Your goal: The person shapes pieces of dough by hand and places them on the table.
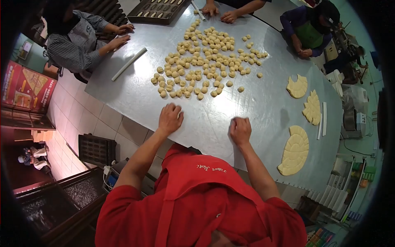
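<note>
My left hand (pixel 170 119) rests on the metal table near its front edge, fingers curled down with the palm facing the surface. To the right, my right hand (pixel 241 131) is also curled, knuckles up, against the tabletop. Whatever lies under either palm, if anything, is hidden. Beyond my hands spreads a large group of pale dough balls (pixel 200 96), the closest ones just past my left hand. On the right side of the table lie a rounded scored dough sheet (pixel 294 151) and two smaller cut dough pieces (pixel 297 86), (pixel 312 108).
A white rolling rod (pixel 129 64) lies at the left, and two more rods (pixel 324 118) at the right. A dark moulded tray (pixel 157 11) holds shaped dough at the back. Co-workers stand around the table; one person's hands (pixel 119 36) reach over its left edge.
</note>
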A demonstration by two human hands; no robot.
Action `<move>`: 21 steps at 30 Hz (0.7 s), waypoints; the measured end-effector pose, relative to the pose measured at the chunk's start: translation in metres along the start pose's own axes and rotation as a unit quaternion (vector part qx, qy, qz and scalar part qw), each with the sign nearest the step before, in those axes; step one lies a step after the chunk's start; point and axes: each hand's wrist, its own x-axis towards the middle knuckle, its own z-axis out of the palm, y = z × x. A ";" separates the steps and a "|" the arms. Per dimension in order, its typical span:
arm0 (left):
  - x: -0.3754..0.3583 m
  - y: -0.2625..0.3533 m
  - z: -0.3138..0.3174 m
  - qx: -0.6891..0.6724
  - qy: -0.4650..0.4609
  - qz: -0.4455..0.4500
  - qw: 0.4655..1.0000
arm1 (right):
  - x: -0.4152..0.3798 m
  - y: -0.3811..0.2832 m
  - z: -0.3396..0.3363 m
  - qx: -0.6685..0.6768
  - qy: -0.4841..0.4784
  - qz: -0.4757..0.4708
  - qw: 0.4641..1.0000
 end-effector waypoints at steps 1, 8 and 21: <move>-0.012 0.002 -0.003 0.001 -0.001 0.001 1.000 | -0.012 -0.014 -0.006 0.006 0.031 0.018 0.999; -0.047 0.016 -0.019 -0.153 -0.082 -0.076 0.982 | -0.020 -0.047 0.001 0.159 -0.219 0.195 0.943; 0.028 -0.051 -0.053 -0.153 0.024 -0.153 0.976 | -0.057 -0.012 -0.019 0.001 0.024 0.236 0.971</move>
